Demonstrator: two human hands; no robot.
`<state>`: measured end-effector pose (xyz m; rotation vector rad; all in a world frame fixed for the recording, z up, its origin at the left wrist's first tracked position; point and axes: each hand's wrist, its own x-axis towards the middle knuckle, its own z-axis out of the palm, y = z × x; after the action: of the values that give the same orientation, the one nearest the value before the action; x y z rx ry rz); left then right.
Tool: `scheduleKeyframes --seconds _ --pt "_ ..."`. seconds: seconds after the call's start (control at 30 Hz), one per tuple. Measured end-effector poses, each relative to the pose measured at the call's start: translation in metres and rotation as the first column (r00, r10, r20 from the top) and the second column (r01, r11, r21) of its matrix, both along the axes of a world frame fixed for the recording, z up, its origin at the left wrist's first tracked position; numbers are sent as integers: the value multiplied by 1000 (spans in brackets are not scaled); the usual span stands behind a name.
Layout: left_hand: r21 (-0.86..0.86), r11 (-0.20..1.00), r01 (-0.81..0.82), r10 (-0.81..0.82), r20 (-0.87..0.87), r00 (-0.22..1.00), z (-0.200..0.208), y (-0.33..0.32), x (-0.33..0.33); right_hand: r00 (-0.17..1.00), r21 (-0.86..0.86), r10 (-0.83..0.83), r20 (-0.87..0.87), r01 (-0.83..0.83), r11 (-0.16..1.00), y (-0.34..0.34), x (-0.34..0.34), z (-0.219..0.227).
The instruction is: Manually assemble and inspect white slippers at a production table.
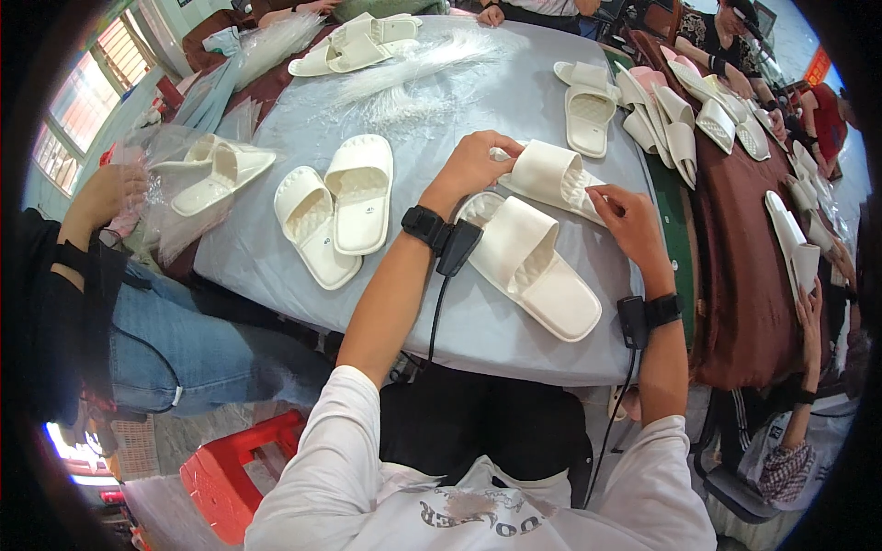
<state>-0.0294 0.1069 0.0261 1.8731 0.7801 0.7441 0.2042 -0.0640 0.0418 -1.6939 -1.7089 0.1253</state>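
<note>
My left hand (473, 165) pinches one end of a cream open-toe slipper (544, 173) on the right half of the table. At its other end, the fingertips of my right hand (629, 220) close on the edge of the sole. Just nearer to me lies a second cream slipper (528, 262), angled with its heel toward the table's front edge and partly touching the first. To the left of my forearm rests another pair: one slipper (362, 197) overlaps its mate (314, 225). Both my wrists carry black straps with cabled devices.
A grey-blue cloth covers the table (432, 344). Farther off lie a pair of slippers (591, 110), another pair (354, 46) and a heap of clear plastic bags (413, 78). At left, a co-worker's hand (115, 193) holds a bagged pair. A red stool (234, 477) stands below.
</note>
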Motion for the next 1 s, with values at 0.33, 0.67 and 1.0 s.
scheduleKeyframes --seconds 0.33,0.67,1.0 --pt "-13 998 55 -55 -20 998 -10 10 7 973 44 -37 226 28 999 16 -12 -3" --pt "-146 987 71 -57 95 994 -17 24 10 980 41 34 198 -43 998 22 -13 -4" --pt "-238 963 -126 198 306 931 -19 21 20 979 14 39 200 -43 999 17 -16 3"
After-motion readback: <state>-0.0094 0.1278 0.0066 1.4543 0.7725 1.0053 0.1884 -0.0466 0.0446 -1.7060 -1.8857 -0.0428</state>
